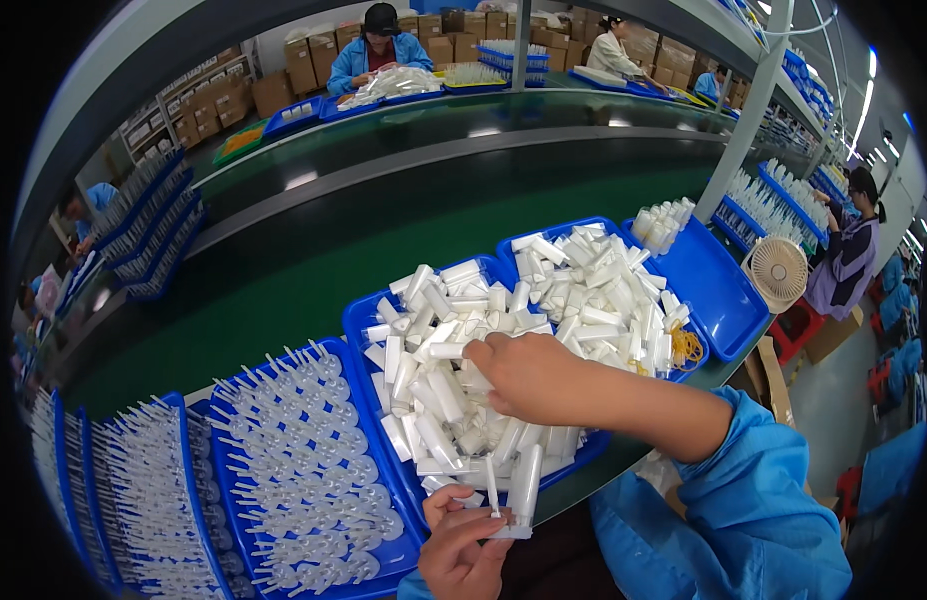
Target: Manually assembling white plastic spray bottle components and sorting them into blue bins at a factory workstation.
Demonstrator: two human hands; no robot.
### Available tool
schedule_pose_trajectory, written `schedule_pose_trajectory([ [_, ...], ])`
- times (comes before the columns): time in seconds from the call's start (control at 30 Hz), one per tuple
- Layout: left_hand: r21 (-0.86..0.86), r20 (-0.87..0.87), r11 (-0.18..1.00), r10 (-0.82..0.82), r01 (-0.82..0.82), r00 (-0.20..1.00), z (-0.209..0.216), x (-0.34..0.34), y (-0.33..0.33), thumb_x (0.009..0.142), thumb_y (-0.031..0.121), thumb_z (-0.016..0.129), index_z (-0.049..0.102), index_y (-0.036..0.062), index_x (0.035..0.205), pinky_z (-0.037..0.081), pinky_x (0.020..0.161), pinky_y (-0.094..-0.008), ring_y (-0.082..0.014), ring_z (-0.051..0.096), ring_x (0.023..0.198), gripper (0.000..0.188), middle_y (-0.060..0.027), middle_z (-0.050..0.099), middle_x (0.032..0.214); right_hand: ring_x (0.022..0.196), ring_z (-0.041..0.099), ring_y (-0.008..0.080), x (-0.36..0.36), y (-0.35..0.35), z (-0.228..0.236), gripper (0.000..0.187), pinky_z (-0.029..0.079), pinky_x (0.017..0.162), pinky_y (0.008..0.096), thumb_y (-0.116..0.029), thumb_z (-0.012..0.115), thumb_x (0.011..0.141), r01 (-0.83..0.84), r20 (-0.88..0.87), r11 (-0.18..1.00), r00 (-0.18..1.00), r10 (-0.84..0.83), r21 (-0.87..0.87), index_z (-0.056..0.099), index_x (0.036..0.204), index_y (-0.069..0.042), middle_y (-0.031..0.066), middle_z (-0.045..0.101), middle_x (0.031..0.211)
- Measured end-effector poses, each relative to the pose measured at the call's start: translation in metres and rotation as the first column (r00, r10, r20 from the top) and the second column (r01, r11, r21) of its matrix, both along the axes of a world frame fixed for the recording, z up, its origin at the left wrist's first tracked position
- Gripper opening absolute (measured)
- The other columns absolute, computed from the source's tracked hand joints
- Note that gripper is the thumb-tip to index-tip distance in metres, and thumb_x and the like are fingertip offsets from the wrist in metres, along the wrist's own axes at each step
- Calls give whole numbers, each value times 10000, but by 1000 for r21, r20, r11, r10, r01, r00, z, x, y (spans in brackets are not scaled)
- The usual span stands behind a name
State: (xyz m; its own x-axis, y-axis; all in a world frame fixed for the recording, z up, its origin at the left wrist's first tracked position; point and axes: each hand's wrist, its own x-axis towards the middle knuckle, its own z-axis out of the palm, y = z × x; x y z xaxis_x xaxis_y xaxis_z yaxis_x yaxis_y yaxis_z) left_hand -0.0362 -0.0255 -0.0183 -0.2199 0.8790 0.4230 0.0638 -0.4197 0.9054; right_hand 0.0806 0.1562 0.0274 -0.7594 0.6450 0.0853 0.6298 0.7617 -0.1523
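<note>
At the lower middle of the view, near edge of a heaped blue plastic tray [357, 330]: a slim white plastic-looking stick [492, 485], roughly upright, narrow and straight. The bare left hand [463, 550] grips it low, thumb and fingers closed. Beside the stick, also at these fingers: a clear, glossy tube-shaped piece [526, 482] with a flat translucent edge at its lower end; whether its pale core is its own or shows through, cannot tell. Bare right hand [533, 378] over the heap, fingers curled, fingertips at the end of a short white oblong piece [446, 351]; gripped or only touched, cannot tell. Heap: many similar white pieces, some shiny as if under clear film, lying at all angles. Any print on them too small to read. Rightward, a second blue tray [563, 227], likewise heaped, yellowish loops of band [686, 347] at its corner. Leftward, a blue tray [391, 552] of clear rounded pieces with thin stems. Beyond, a dark green belt [283, 290]; across it, a co-worker in blue [383, 55] and brown cardboard cartons [299, 68], their markings illegible at this distance.
</note>
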Motion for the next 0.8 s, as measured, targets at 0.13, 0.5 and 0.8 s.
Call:
schedule_pose_trajectory([
  [0.13, -1, -41, 999, -37, 37, 998, 3, -1, 2, 754, 33, 645, 610, 44, 864, 364, 845, -410, -286, 457, 994, 116, -85, 589, 847, 654, 598, 247, 10, 6, 0, 222, 479, 572, 339, -60, 593, 707, -31, -271, 987, 963, -12, -156, 517, 911, -17, 142, 587, 759],
  [0.5, 92, -137, 992, -75, 88, 988, 7, 3, 10, 744, 44, 644, 640, 79, 816, 359, 800, -400, -259, 525, 811, 80, -72, 626, 827, 596, 413, 40, 38, -30, 10, 287, 305, 476, 175, -84, 584, 829, -629, -506, 115, 489, -711, -769, 411, 1058, -83, 16, 520, 850],
  [0.8, 78, -175, 989, -112, 127, 978, 8, 5, 13, 731, 24, 647, 636, 80, 810, 352, 797, -404, -265, 512, 815, 98, -74, 621, 818, 658, 497, 66, 59, -30, 13, 159, 368, 522, 214, -162, 543, 877, -471, -531, 246, 731, -428, -847, 469, 977, -63, 15, 515, 867],
])
